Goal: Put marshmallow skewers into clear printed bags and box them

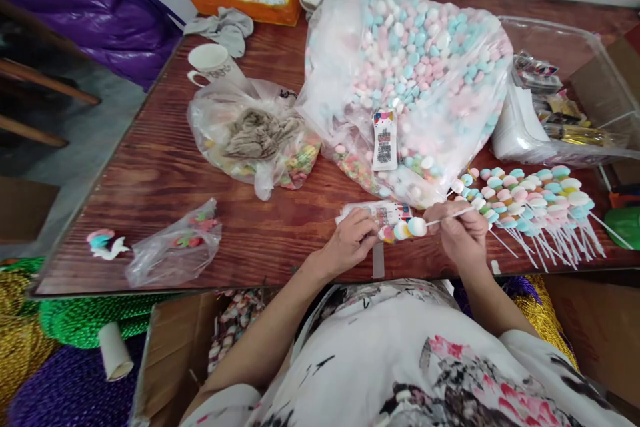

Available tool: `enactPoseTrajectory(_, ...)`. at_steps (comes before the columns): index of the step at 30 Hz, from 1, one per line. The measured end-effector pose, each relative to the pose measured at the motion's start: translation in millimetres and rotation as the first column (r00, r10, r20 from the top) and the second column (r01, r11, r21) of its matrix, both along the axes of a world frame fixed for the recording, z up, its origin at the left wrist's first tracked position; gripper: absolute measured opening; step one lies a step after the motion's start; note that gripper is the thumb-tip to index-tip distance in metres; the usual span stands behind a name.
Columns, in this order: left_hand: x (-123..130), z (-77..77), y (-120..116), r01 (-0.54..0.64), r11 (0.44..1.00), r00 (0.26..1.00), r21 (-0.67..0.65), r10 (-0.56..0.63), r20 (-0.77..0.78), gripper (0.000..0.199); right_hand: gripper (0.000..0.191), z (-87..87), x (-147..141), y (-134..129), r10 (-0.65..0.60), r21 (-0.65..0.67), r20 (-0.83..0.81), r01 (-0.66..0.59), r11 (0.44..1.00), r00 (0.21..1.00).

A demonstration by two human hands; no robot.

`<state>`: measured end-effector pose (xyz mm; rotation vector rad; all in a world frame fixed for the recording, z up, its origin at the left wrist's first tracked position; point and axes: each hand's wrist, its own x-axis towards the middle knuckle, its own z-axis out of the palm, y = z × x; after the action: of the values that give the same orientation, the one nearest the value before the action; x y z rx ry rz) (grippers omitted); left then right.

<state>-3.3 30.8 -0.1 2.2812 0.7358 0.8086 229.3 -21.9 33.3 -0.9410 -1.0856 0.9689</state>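
Note:
A row of pastel candy pieces on a white stick lies between my hands near the table's front edge. My left hand has its fingers closed at the left end of the row, over a clear printed packet. My right hand pinches the white stick at the right of the candy. Just right of that hand, many finished candy sticks lie in a pile. Beyond my hands sits a big clear bag of pink, blue and white candies, with a printed label stack on it.
A clear plastic bin holds packets at the right. On the left are a bag with a brown cloth, a mug, a small clear bag and loose pieces. An orange box stands at the back.

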Motion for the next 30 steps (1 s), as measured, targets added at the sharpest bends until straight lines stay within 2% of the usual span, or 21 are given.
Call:
enactPoseTrajectory(2,0.4,0.7,-0.6,-0.035,0.999,0.999,0.004,0.035,0.036,0.003,0.011,4.5,-2.3,3.6,-0.035,0.024,-0.094,0.037,0.999,0.995)
enactPoseTrajectory(6,5.0,2.0,-2.4,0.003,0.998,0.997,-0.07,0.002,0.073,0.035,0.012,7.5,-9.0,9.3,-0.033,0.064,-0.099,0.039,0.997,0.995)
enactPoseTrajectory(9,11.1,8.0,-5.1,0.012,0.982,0.999,-0.189,-0.003,0.046,0.035,0.012,5.6,-11.8,11.6,-0.026,0.078,-0.078,0.032,0.996,0.997)
enactPoseTrajectory(12,17.4,16.6,-9.0,0.014,0.928,1.0,-0.373,-0.016,-0.002,0.03,0.012,4.5,-11.6,15.3,0.007,0.049,-0.029,-0.005,0.999,1.0)
enactPoseTrajectory(17,25.8,17.8,-13.4,0.028,0.807,0.998,-0.59,0.011,0.064,0.047,0.02,10.2,-15.3,25.1,0.114,-0.13,0.12,-0.098,0.987,0.986)
enactPoseTrajectory(20,27.8,14.8,-14.0,-0.039,0.806,0.994,-0.591,0.092,0.061,0.059,0.026,16.6,-20.9,30.5,0.137,-0.203,0.204,-0.095,0.974,0.969)
enactPoseTrajectory(24,27.7,16.9,-16.8,-0.165,0.853,0.985,-0.496,0.164,-0.047,0.071,0.026,20.3,-25.9,36.5,-0.019,-0.166,0.159,0.046,0.985,0.987)
enactPoseTrajectory(26,27.7,18.2,-19.0,-0.168,0.865,0.985,-0.473,0.16,-0.058,0.075,0.026,19.0,-27.0,37.9,-0.072,-0.139,0.164,0.095,0.986,0.984)
enactPoseTrajectory(30,28.9,17.8,-21.2,-0.136,0.868,0.99,-0.478,0.142,-0.023,0.079,0.03,13.2,-29.4,34.8,-0.092,-0.082,0.28,0.119,0.99,0.956)
